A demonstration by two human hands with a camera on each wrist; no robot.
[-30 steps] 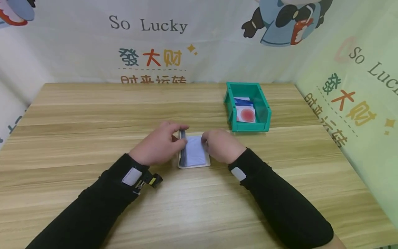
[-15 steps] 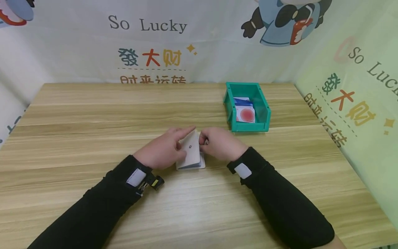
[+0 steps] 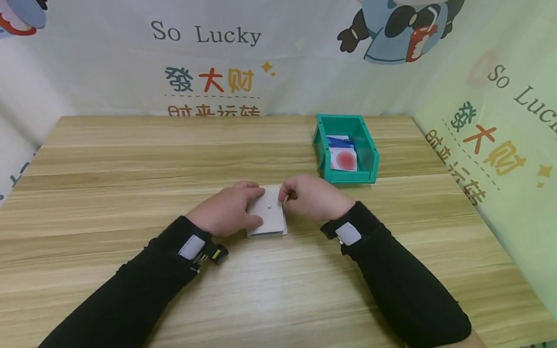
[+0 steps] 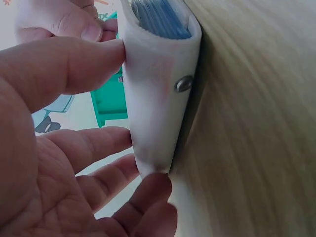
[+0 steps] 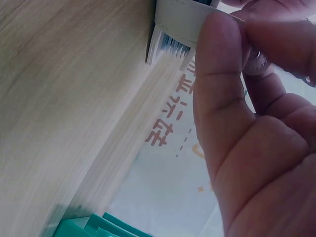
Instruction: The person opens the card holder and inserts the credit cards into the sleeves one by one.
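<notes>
A small white card holder (image 3: pixel 271 220) lies closed on the wooden table, its cover up. Clear bluish sleeves (image 4: pixel 160 19) show between its covers in the left wrist view, and a metal stud (image 4: pixel 183 84) sits on its spine. My left hand (image 3: pixel 224 212) rests on the spine side, thumb and forefinger spread on the cover, other fingertips at the spine's far end. At the opposite edge, my right hand (image 3: pixel 315 198) pinches the holder's white strap (image 5: pixel 183 20) between thumb and forefinger. A metal snap (image 5: pixel 256 64) shows by the right fingers; part of the strap is hidden.
Behind and right of the right hand stands a green bin (image 3: pixel 351 177) holding a few cards, one with a red circle (image 3: pixel 346 158). A printed cloth (image 3: pixel 296 58) hangs along the table's back edge, another on the right side.
The holder's sleeves lay open a second ago; its white cover has swung over them to the right and down flat. My left forefinger drew back. The right hand stayed by the right edge.
</notes>
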